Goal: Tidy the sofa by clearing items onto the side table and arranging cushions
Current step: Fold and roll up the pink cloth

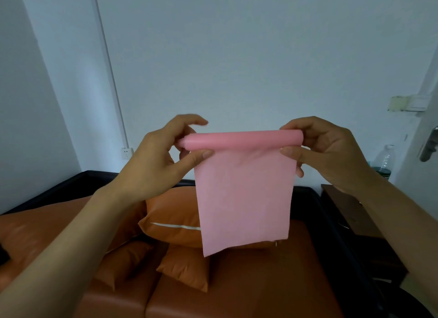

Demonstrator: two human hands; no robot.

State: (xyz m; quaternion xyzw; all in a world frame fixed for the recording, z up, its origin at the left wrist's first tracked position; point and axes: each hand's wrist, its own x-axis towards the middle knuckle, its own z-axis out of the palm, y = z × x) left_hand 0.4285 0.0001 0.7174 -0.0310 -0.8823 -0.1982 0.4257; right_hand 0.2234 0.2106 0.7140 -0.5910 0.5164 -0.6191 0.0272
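I've got the pink cloth (pixel 244 199) half rolled, left hand (pixel 163 161) and right hand (pixel 331 152) pinching its ends; cushions (pixel 173 218) below look unsorted.

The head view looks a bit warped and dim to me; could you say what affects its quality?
Head view: wide-angle distortion bends the wall conduit and door edge; light is dim and bluish; the left hand fingertips are slightly motion-blurred; the pink sheet is sharp, without glare.

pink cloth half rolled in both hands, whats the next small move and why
Probably keep rolling it downward: the pink cloth is rolled only at its top edge, pinched by the left hand and right hand, while most of it hangs loose above the sofa.
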